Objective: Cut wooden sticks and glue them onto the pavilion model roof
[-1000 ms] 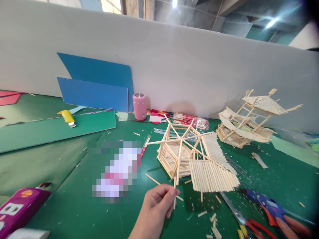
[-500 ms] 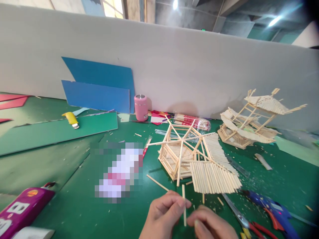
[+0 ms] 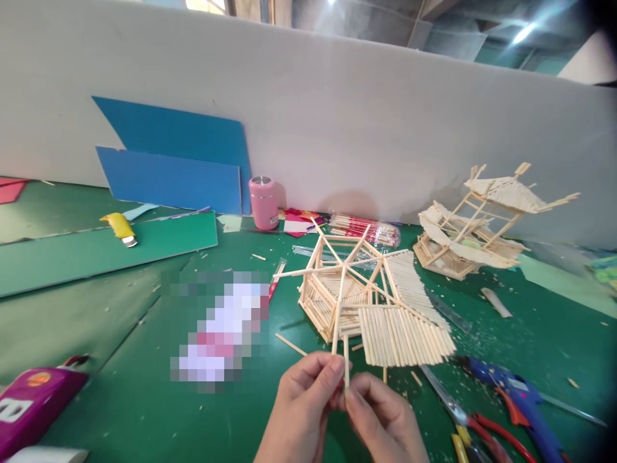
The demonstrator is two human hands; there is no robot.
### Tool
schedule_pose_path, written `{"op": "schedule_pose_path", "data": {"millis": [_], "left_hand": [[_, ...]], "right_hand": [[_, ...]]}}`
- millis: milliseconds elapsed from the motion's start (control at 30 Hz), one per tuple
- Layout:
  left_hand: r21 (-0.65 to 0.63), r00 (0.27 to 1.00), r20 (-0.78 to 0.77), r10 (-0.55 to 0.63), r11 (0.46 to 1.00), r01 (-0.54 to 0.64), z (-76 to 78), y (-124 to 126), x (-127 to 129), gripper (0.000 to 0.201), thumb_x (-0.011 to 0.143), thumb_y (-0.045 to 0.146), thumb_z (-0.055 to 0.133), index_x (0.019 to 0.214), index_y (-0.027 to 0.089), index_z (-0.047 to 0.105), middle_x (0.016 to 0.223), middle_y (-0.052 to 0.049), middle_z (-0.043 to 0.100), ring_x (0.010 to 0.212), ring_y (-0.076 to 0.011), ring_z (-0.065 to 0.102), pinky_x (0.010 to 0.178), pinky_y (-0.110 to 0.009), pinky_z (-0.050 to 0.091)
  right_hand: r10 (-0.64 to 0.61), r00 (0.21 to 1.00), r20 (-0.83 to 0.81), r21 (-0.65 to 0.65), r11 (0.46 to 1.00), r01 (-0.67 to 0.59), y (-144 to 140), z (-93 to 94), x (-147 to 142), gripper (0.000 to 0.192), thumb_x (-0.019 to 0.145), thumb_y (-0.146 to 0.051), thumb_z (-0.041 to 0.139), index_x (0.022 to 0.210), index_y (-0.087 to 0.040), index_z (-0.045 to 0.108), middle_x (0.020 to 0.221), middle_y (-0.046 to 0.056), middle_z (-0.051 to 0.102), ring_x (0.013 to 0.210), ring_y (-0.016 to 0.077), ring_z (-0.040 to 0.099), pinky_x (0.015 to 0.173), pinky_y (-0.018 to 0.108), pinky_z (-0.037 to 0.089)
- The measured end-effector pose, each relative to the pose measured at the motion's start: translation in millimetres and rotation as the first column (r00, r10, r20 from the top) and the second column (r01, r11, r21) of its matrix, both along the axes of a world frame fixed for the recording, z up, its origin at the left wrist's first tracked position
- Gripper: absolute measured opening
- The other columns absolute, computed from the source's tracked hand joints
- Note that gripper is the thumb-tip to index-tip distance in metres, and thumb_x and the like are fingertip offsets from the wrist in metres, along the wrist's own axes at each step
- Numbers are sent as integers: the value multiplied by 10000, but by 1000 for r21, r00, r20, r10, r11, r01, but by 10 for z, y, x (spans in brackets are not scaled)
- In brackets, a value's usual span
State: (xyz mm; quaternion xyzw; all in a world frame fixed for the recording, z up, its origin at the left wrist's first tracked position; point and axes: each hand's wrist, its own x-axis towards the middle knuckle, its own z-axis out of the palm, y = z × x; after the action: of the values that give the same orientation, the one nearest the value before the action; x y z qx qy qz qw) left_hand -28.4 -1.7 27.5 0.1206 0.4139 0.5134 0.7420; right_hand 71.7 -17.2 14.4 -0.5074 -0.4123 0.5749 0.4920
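Observation:
My left hand (image 3: 301, 411) and my right hand (image 3: 383, 421) meet at the bottom centre, both pinching one thin wooden stick (image 3: 346, 359) that stands nearly upright between the fingertips. Just beyond them on the green mat lies a hexagonal stick frame with a slatted roof panel (image 3: 366, 299). The stick's top end is close to the frame's nearest rib.
A second stick model (image 3: 475, 228) stands at the back right. Pliers with red handles (image 3: 470, 427) and a blue glue gun (image 3: 518, 399) lie at the right. A pink can (image 3: 263, 203), blue boards (image 3: 168, 161), a yellow knife (image 3: 119, 228) and a purple box (image 3: 31, 402) are on the left.
My right hand came into view and joined my left on the stick. The stick went from low beside the frame to upright between both hands, nearer the frame.

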Motion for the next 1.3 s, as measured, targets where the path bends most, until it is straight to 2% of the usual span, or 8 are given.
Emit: {"op": "schedule_pose_path", "data": {"millis": [133, 333, 433, 533, 633, 900, 1033, 1300], "left_hand": [[2, 1000, -13, 4, 1000, -4, 45, 38, 38, 228, 575, 287, 775, 552, 130, 611, 488, 41, 469, 496, -67, 372, 509, -182, 323], [12, 1000, -20, 5, 1000, -4, 76, 134, 122, 230, 570, 285, 755, 544, 144, 576, 432, 59, 437, 445, -58, 333, 459, -176, 288], [2, 1000, -15, 20, 1000, -20, 93, 158, 158, 234, 565, 285, 751, 541, 148, 563, 430, 59, 434, 442, -63, 343, 455, -180, 294], [16, 999, 3, 49, 999, -49, 106, 170, 185, 238, 586, 250, 745, 530, 147, 537, 461, 63, 432, 460, -59, 350, 467, -171, 306], [38, 997, 19, 71, 997, -72, 101, 188, 209, 236, 611, 220, 737, 536, 142, 528, 470, 67, 423, 463, -53, 350, 466, -161, 307], [45, 995, 19, 96, 994, -97, 63, 236, 260, 228, 623, 229, 732, 563, 147, 528, 473, 55, 452, 456, -61, 373, 467, -164, 326], [48, 993, 4, 116, 992, -116, 54, 239, 268, 224, 619, 223, 738, 575, 146, 532, 484, 58, 451, 450, -57, 369, 454, -159, 318], [73, 994, 14, 104, 992, -105, 65, 256, 273, 214, 658, 233, 718, 590, 141, 537, 524, 37, 500, 502, -73, 442, 498, -169, 366]], "right_hand": [[-6, 999, -52, -28, 1000, 4, 28, 3, 14, 326, 685, -476, 661, 560, -182, 594, 466, -43, 417, 425, 85, 293, 418, 215, 299], [-13, 978, -209, -56, 998, 1, 42, -31, 31, 291, 668, -433, 696, 583, -169, 611, 479, -52, 401, 453, 76, 256, 428, 206, 248], [-56, 958, -280, -83, 996, 34, 45, -63, 38, 240, 669, -410, 709, 641, -176, 661, 533, -24, 516, 495, 89, 380, 498, 208, 343], [4, 952, -307, -40, 999, -17, 65, -112, 54, 150, 721, -359, 688, 720, -209, 696, 637, -4, 619, 610, 116, 519, 629, 216, 427], [81, 934, -348, 30, 997, -75, 86, -146, 52, 105, 758, -327, 660, 785, -236, 705, 699, 3, 664, 636, 122, 568, 693, 235, 457], [-67, 902, -426, -63, 997, 44, 86, -65, -26, 135, 677, -330, 726, 764, -226, 724, 712, 29, 690, 741, 200, 633, 769, 320, 477], [-74, 904, -421, -61, 997, 54, 98, -70, -31, 118, 682, -328, 723, 744, -227, 729, 695, 25, 696, 714, 190, 639, 744, 304, 491], [-60, 872, -486, -44, 998, 45, 113, -116, -47, 135, 710, -291, 712, 837, -249, 734, 818, 39, 720, 776, 206, 642, 792, 348, 477]]}}
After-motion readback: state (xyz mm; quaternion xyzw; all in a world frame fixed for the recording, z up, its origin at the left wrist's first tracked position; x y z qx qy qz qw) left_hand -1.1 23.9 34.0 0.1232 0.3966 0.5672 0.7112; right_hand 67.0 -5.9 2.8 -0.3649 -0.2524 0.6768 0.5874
